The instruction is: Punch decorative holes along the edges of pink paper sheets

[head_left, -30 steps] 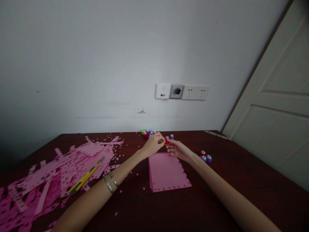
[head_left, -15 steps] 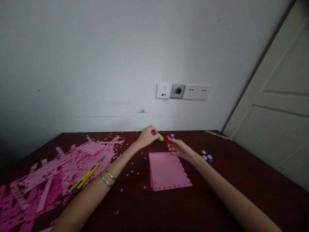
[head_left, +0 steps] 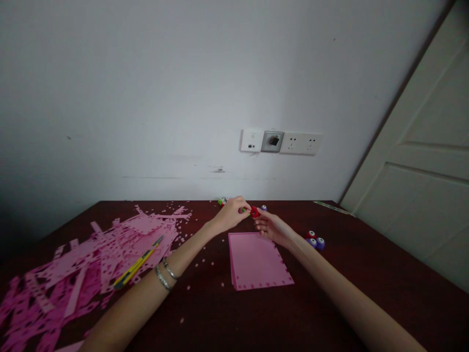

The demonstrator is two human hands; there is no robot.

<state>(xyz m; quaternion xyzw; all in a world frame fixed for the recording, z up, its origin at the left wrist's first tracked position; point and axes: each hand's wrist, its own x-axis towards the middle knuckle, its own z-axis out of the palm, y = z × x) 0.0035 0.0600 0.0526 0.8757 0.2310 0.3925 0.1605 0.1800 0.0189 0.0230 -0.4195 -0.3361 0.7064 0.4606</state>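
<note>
A small red paper punch [head_left: 255, 211] is held up above the far edge of the pink paper sheets [head_left: 258, 261]. My right hand [head_left: 273, 227] grips it between thumb and fingers. My left hand [head_left: 230, 215] has its fingertips pinched together against the left side of the red punch; whatever is between them is too small to make out. Part of a green punch [head_left: 242, 210] shows behind my left fingers. The stacked sheets carry a row of punched shapes along the near and right edges.
Pink paper scraps [head_left: 91, 274] are heaped at the left, with a yellow utility knife [head_left: 137, 264] on top. Several more punches [head_left: 222, 201] stand by the wall, and others [head_left: 311, 242] sit beyond my right forearm. Tiny cutouts [head_left: 188, 288] dot the dark table [head_left: 220, 327].
My left hand has moved right, its fingertips coming up to the red punch and covering most of the green one. My right hand stays about where it was, still holding the red punch.
</note>
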